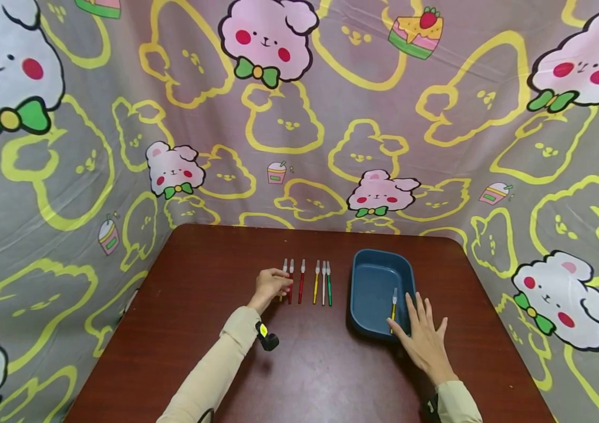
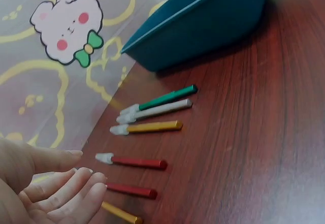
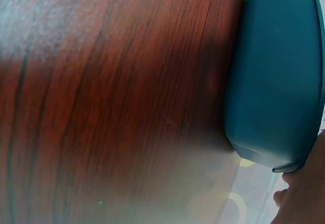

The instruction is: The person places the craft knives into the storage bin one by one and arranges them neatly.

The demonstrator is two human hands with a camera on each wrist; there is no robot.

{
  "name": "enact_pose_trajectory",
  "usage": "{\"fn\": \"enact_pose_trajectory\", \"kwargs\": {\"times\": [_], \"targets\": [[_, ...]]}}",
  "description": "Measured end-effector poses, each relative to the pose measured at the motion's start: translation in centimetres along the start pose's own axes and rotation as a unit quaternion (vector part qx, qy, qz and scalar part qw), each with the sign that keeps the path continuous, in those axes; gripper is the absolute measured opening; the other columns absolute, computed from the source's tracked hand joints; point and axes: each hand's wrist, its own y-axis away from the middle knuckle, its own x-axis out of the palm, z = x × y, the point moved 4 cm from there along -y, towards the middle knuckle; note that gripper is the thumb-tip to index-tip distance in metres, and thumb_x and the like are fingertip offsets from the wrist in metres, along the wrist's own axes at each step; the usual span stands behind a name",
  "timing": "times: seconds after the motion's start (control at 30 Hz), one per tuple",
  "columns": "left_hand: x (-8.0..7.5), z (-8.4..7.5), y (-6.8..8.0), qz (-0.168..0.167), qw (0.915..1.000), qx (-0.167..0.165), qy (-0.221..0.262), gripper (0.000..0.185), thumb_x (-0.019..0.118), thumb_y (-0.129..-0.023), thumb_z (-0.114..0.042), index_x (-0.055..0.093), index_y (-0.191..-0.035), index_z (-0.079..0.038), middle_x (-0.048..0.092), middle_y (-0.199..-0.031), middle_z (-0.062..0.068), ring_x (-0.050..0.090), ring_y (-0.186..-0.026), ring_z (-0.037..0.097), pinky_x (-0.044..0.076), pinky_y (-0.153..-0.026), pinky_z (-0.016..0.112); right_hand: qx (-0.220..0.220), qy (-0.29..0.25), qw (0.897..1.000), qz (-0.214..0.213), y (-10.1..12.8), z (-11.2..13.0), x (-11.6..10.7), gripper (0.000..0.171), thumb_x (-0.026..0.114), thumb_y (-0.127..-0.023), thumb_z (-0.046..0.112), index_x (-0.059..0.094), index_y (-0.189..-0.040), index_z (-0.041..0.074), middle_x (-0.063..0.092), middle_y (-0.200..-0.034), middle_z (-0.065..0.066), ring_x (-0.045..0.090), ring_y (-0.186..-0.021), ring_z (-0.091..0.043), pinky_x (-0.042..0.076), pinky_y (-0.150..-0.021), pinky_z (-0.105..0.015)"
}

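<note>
Dark reddish-brown wood-grain table [image 1: 310, 364]. Teal-blue bin [image 1: 370, 282] holding a yellow pen [image 1: 393, 305]. Left of the bin: green pen [image 1: 328, 284], silver pen [image 1: 323, 283], yellow, then red pens. Behind, grey cloth [image 1: 299, 147] patterned with yellow outlines, pink and white bow-tied animals.

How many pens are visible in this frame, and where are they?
7. Six lie in a row on the table left of the blue bin: two beside the left hand, then red, yellow, white, green. One yellow pen lies inside the bin. Others may be hidden.

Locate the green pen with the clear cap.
In the head view, the green pen with the clear cap lies rightmost in the pen row, beside the white pen and left of the blue plastic tray.
</note>
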Motion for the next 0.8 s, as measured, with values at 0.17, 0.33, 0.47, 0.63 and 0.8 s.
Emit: {"fn": "enact_pose_trajectory", "kwargs": {"times": [0.17, 0.33, 0.47, 0.63, 0.8], "targets": [[-1.1, 1.3, -0.6, -0.013, 0.9998, 0.005, -0.011, 0.018, 0.078, -0.083, 0.01, 0.071, -0.099, 0.015, 0.075, -0.077, 0.02, 0.069, -0.056, 0.017, 0.058, -0.051, 0.026, 0.005, -0.003, 1.0, 0.009, 0.4, -0.1, 0.3, 0.089, 0.058, -0.103, 0.058, 0.023, -0.169, 0.01, 0.014, -0.173, -0.027, 0.01, -0.158, -0.051, -0.001, -0.11, -0.088], [-1.6, 2.0, -1.1, -0.028, 0.9987, -0.01, -0.041, 0.011, 0.079, -0.083, 0.007, 0.073, -0.092, 0.008, 0.076, -0.077, 0.019, 0.072, -0.059, 0.022, 0.06, -0.053, 0.029, 0.009, -0.004, 1.0, 0.013, 0.5, -0.2, 0.3, 0.089, 0.057, -0.104, 0.058, 0.021, -0.17, 0.012, 0.013, -0.173, -0.027, 0.009, -0.158, -0.051, -0.001, -0.11, -0.087], [-1.5, 1.9, -1.4, -0.051, 0.9959, -0.033, -0.067, 0.018, 0.08, -0.084, 0.007, 0.073, -0.099, 0.013, 0.076, -0.082, 0.024, 0.073, -0.061, 0.025, 0.059, -0.053, 0.028, 0.008, -0.005, 1.0, 0.009, 0.3, -0.3, 0.2, 0.088, 0.057, -0.104, 0.058, 0.022, -0.169, 0.011, 0.014, -0.173, -0.028, 0.009, -0.158, -0.051, -0.002, -0.11, -0.087], [-1.3, 2.1, -1.8, -0.081, 0.9923, -0.046, -0.081, 0.022, 0.083, -0.082, 0.009, 0.074, -0.1, 0.015, 0.075, -0.079, 0.025, 0.07, -0.054, 0.018, 0.057, -0.049, 0.023, 0.006, -0.005, 1.0, 0.007, 0.1, -0.2, 0.1, 0.088, 0.058, -0.103, 0.058, 0.024, -0.169, 0.01, 0.013, -0.173, -0.028, 0.009, -0.158, -0.052, -0.001, -0.11, -0.088], [-1.0, 2.3, -2.3, -0.106, 0.9876, -0.049, -0.105, 0.022, 0.087, -0.078, 0.007, 0.076, -0.096, 0.013, 0.076, -0.075, 0.02, 0.069, -0.051, 0.016, 0.056, -0.048, 0.021, 0.006, -0.006, 1.0, 0.007, -0.1, -0.1, 0.0, 0.087, 0.058, -0.104, 0.058, 0.023, -0.169, 0.012, 0.012, -0.173, -0.027, 0.009, -0.158, -0.052, -0.001, -0.11, -0.087]]}}
